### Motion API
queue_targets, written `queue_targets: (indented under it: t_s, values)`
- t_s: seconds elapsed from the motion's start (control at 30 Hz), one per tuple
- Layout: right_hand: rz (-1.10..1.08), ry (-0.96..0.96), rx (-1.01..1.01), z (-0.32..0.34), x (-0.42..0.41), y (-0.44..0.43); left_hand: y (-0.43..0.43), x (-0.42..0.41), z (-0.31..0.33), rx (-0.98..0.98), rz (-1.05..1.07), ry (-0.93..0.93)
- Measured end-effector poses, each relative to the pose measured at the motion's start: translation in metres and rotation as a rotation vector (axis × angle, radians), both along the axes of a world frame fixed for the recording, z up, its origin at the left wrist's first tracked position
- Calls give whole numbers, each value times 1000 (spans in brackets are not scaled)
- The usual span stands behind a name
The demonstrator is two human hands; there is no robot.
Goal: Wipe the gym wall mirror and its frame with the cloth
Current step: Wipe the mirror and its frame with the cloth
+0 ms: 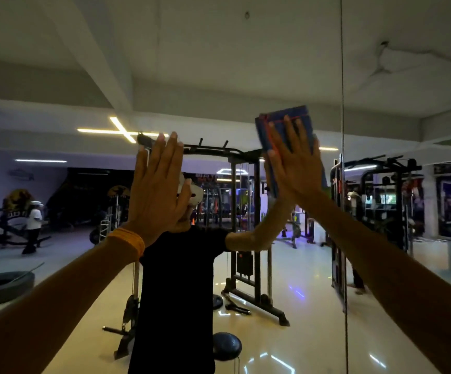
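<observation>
Cloth (pixel 297 111): blue with red stitching, folded into a tall pad; lies flat on the mirror (pixel 219 76), left of the seam (pixel 342 76) and near it.
Right hand (pixel 292 163): raised, palm to the glass, presses the cloth against the mirror and covers most of it; the cloth's top and left edges show past the hand.
Right fingers (pixel 279 136): straight and slightly spread on the cloth, not curled round it.
Left hand (pixel 157 190): raised to the left of the cloth, well apart from it, palm flat towards the glass and holding nothing; fingers straight and close together.
Wristband (pixel 127 242): yellow, on the left wrist.
Seam: thin vertical line running the height of the mirror, right of both hands.
Reflection, centre: a person in a black shirt (pixel 175 292), arms raised to meet both hands.
Reflection, behind: a black rack (pixel 246 211) on a glossy pale floor; crossed light strips (pixel 121 130) on the ceiling.
Reflection, left: a tyre (pixel 3 287) on the floor; a figure in white (pixel 34 222) farther back.
</observation>
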State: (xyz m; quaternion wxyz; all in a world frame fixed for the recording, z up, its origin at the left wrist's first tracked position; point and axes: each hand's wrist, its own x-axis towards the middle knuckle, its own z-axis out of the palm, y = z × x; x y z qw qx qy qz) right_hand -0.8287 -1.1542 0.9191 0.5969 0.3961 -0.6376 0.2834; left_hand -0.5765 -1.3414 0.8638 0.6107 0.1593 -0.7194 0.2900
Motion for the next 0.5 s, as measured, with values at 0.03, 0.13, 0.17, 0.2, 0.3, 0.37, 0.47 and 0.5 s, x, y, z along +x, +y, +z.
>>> queue_targets:
  t_s: [0.03,0.13,0.17,0.2,0.3,0.37,0.47,0.5]
  values:
    - [11,-91,-89,13,-1,1,0,-1,7,5,7,-2]
    - [-6,-87,-135,-6,26,-19,4,-8,29,15,3,13]
    - [0,11,-47,-28,36,-27,7,-12,36,22,5,16]
    - [14,137,71,-50,43,-32,9,-16,42,30,14,16]
    - [3,398,309,-56,26,-16,13,-27,48,31,49,-1]
    - [-10,365,212,-8,-5,-3,12,-29,47,7,62,0]
    - [-10,-14,-166,57,-41,11,11,-28,46,-8,81,-3]
    - [3,-97,-275,63,-43,8,11,-28,46,-7,85,-2]
